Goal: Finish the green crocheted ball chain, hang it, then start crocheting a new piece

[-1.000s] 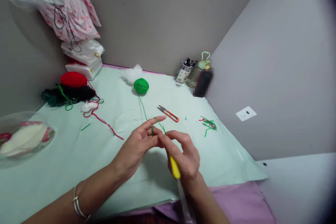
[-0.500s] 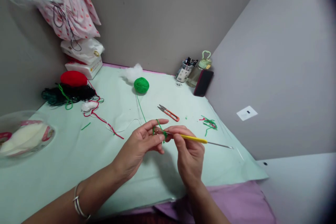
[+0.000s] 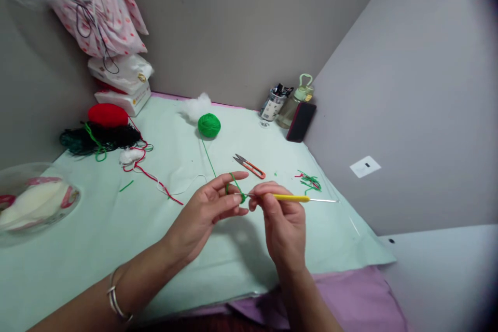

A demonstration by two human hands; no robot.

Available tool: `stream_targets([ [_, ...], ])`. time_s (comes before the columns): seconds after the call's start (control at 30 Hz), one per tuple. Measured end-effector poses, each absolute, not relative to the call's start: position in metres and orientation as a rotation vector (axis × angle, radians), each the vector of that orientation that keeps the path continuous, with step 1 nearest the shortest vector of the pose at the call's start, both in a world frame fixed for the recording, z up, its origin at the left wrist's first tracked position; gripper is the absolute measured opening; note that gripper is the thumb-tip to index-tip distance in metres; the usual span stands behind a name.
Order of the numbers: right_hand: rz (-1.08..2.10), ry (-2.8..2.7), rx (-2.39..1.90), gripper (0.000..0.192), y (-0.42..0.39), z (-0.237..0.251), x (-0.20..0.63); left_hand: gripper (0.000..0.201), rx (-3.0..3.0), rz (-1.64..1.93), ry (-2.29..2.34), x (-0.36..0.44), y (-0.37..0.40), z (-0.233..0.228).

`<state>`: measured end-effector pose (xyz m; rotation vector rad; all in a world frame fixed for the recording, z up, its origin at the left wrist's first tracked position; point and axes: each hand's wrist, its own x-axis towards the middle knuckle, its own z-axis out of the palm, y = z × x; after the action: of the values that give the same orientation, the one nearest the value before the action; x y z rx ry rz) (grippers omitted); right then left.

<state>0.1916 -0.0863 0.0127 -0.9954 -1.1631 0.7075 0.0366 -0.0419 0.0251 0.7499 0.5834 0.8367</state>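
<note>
Between thumb and fingers, my left hand [image 3: 212, 202] pinches a small piece of green crochet [image 3: 243, 198]. Green yarn loops over its raised index finger and runs back to a green yarn ball [image 3: 209, 125] on the table. My right hand [image 3: 284, 218] grips a crochet hook [image 3: 291, 198] by its yellow handle, with the thin metal shaft reaching left to the green piece. The hook's other metal end points right. How the tip sits in the stitches is too small to make out.
Orange-handled thread snips [image 3: 251, 167] lie just beyond my hands. Yarn scraps [image 3: 310, 181] are to the right. A phone [image 3: 301, 122] leans by a bottle [image 3: 290, 109]. Red yarn [image 3: 108, 115], dark yarn [image 3: 105, 137] and a clear bowl [image 3: 73, 202] are at left.
My right hand has shifted slightly right and the hook has turned closer to level. My left fingers have spread a little, and the yarn loop on the index finger has moved slightly.
</note>
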Motion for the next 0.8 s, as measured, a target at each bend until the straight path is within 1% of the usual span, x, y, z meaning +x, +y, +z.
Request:
stream_targets([
  [0.13,0.716,-1.203,-0.944,0.014,-0.090,0.015,0.191,0.035,1.116,0.955,0.655,0.037,-0.054,0.027],
  [0.2,0.758,-1.188,-0.895,0.015,-0.092,0.017,0.193,0.038,1.198,0.973,0.643,0.037,-0.058,0.028],
  [0.3,0.831,-1.143,-0.878,0.015,-0.093,0.019,0.196,0.041,1.088,0.889,0.584,0.037,-0.056,0.028],
  [0.4,0.895,-1.099,-0.883,0.019,-0.091,0.018,0.199,0.038,0.984,0.829,0.588,0.037,-0.051,0.027],
  [0.47,0.865,-1.143,-0.918,0.022,-0.093,0.018,0.200,0.035,0.973,0.835,0.615,0.036,-0.048,0.025],
  [0.53,0.722,-1.272,-1.003,0.022,-0.096,0.018,0.201,0.032,0.982,0.862,0.649,0.035,-0.046,0.024],
  [0.63,0.355,-1.589,-1.079,0.024,-0.100,0.015,0.201,0.032,1.008,0.899,0.691,0.037,-0.045,0.021],
  [0.73,-0.043,-1.850,-1.063,0.037,-0.100,0.008,0.200,0.039,0.972,0.918,0.693,0.039,-0.046,0.020],
  [0.8,-0.221,-1.922,-1.085,0.045,-0.099,0.005,0.198,0.047,0.881,0.897,0.661,0.041,-0.046,0.019],
])
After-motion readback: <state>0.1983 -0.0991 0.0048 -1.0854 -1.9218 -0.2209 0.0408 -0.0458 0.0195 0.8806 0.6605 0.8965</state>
